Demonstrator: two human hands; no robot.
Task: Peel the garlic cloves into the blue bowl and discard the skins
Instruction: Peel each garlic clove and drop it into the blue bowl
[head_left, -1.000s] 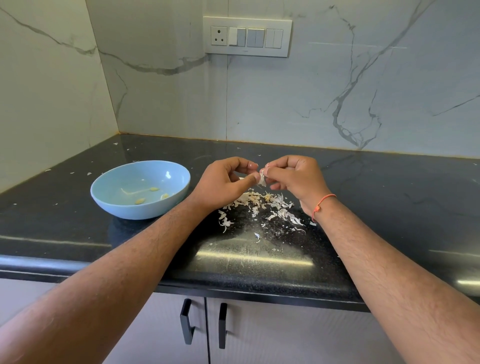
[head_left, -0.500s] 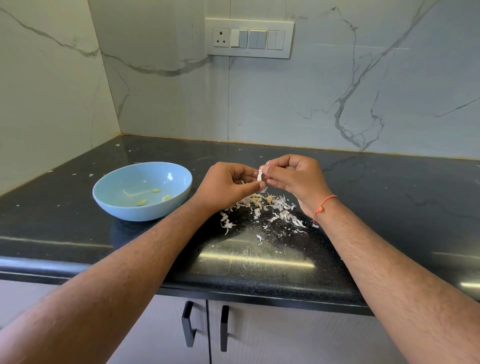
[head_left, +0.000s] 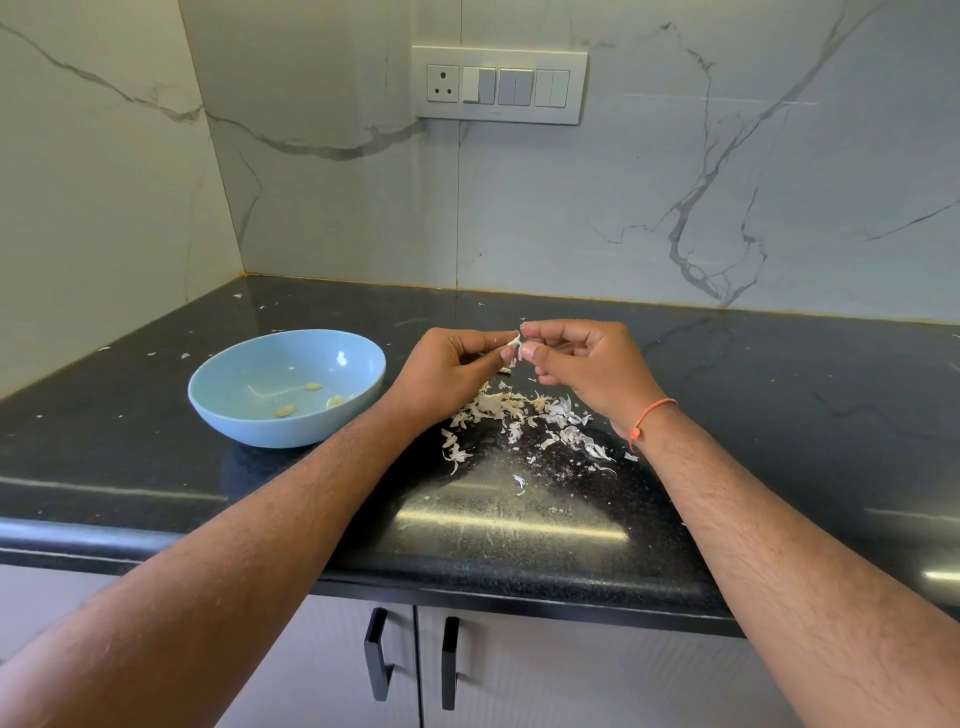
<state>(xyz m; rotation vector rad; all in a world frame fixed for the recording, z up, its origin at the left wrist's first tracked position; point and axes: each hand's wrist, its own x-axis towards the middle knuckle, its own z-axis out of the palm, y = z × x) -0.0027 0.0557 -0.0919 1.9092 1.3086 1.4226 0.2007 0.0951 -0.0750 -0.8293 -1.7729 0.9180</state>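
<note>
1. Garlic clove (head_left: 515, 347) stands roughly upright, long axis near vertical, held above the skins (head_left: 524, 415) and to the right of the blue bowl (head_left: 285, 387).
2. Dark counter (head_left: 779, 405) lies bare right of the skins; its front edge sits well behind both wrists.
3. Left hand (head_left: 447, 371) and right hand (head_left: 587, 364) both pinch the clove between curled fingertips, thumbs nearly touching.
4. Three peeled pieces lie inside the bowl.

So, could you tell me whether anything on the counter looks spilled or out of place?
Yes: loose garlic skins lie scattered on the black counter under the hands, with small flecks strewn as far as the back corner. They are not gathered or binned yet. The bowl sits upright with a few cloves inside.
</note>
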